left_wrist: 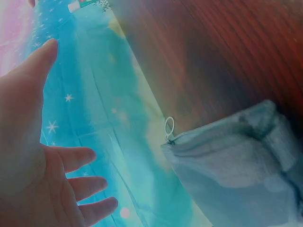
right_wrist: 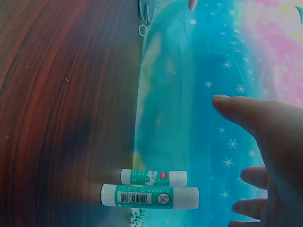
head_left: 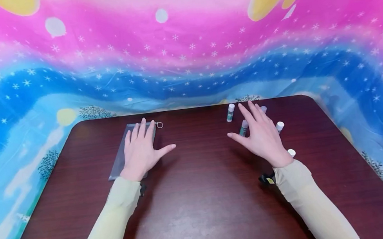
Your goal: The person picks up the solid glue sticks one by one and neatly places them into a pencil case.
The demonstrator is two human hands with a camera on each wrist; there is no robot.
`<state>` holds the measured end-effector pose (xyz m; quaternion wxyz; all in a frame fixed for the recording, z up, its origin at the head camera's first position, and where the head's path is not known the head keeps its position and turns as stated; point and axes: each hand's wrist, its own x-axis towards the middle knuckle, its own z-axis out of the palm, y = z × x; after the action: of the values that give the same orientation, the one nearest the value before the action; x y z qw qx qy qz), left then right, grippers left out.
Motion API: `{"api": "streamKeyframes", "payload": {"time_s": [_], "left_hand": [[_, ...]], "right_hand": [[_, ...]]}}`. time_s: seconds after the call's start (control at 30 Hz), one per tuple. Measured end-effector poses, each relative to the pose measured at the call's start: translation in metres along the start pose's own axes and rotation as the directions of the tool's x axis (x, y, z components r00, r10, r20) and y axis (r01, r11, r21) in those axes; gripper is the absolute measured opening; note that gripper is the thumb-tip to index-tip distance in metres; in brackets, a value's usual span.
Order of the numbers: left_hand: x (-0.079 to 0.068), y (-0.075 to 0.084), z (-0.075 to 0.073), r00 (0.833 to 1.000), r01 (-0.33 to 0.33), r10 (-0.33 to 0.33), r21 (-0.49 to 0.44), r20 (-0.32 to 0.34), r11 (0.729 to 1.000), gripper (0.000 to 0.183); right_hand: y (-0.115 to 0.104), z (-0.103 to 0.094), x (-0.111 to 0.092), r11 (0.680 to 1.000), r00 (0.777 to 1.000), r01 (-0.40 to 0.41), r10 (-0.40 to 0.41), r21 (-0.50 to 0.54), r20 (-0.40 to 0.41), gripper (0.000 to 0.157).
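My left hand (head_left: pixel 139 151) is held over a grey see-through zip pouch (head_left: pixel 121 159), fingers spread and thumb pointing inward. In the left wrist view the pouch (left_wrist: pixel 227 175) shows a ring (left_wrist: pixel 169 126) at its zipper corner. Spread in the same way, my right hand (head_left: pixel 262 139) hovers above several green-and-white glue sticks and holds nothing. One glue stick (head_left: pixel 230 113) stands upright at the back, and another (head_left: pixel 243 128) is partly covered by the thumb side of the hand. Two glue sticks (right_wrist: pixel 150 196) appear close together in the right wrist view.
White caps of further glue sticks (head_left: pixel 280 126) show beside and behind the right hand, one (head_left: pixel 291 153) near the wrist. The dark wooden table (head_left: pixel 193 198) has rounded back corners. A colourful printed cloth (head_left: pixel 183 49) hangs around its back and sides.
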<state>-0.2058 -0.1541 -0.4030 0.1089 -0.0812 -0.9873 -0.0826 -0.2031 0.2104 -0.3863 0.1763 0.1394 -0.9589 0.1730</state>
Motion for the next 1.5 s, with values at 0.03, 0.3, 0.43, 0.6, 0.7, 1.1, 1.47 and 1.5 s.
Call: {"api": "streamKeyframes", "payload": {"time_s": [0.03, 0.3, 0.43, 0.6, 0.7, 1.1, 1.47, 1.5], "left_hand": [[-0.001, -0.001, 0.000, 1.000, 0.000, 0.000, -0.002, 0.001, 1.000, 0.108], [-0.008, -0.005, 0.004, 1.000, 0.005, -0.004, -0.025, 0.012, 1.000, 0.106], [-0.012, -0.006, 0.005, 0.999, 0.020, -0.019, -0.026, 0.043, 0.999, 0.103], [-0.017, -0.008, 0.007, 0.996, 0.036, -0.033, -0.033, 0.082, 0.999, 0.100], [-0.020, -0.009, 0.007, 0.994, 0.047, -0.041, -0.052, 0.103, 0.998, 0.097], [-0.031, -0.015, 0.012, 0.983, 0.109, -0.098, -0.065, 0.154, 0.992, 0.086], [-0.038, -0.023, 0.006, 0.983, 0.146, -0.125, -0.159, 0.132, 0.976, 0.068], [-0.038, -0.024, 0.005, 0.984, 0.145, -0.124, -0.170, 0.126, 0.975, 0.065]], "right_hand": [[0.000, -0.001, -0.001, 1.000, 1.000, 0.001, -0.001, 0.001, -0.004, 0.091], [0.004, -0.013, -0.008, 1.000, 0.999, -0.006, 0.005, -0.010, -0.039, 0.090], [0.005, -0.021, -0.012, 1.000, 0.999, -0.018, 0.018, -0.012, -0.051, 0.089], [0.006, -0.031, -0.017, 1.000, 0.998, -0.018, 0.017, -0.002, -0.057, 0.089], [0.007, -0.035, -0.020, 1.000, 0.998, -0.020, 0.020, -0.003, -0.063, 0.088], [0.016, -0.057, -0.038, 0.998, 0.995, -0.060, 0.060, -0.003, -0.078, 0.085], [0.024, -0.066, -0.054, 0.992, 0.990, -0.120, 0.121, 0.027, -0.068, 0.087], [0.025, -0.067, -0.055, 0.992, 0.990, -0.124, 0.126, 0.032, -0.062, 0.087]]}}
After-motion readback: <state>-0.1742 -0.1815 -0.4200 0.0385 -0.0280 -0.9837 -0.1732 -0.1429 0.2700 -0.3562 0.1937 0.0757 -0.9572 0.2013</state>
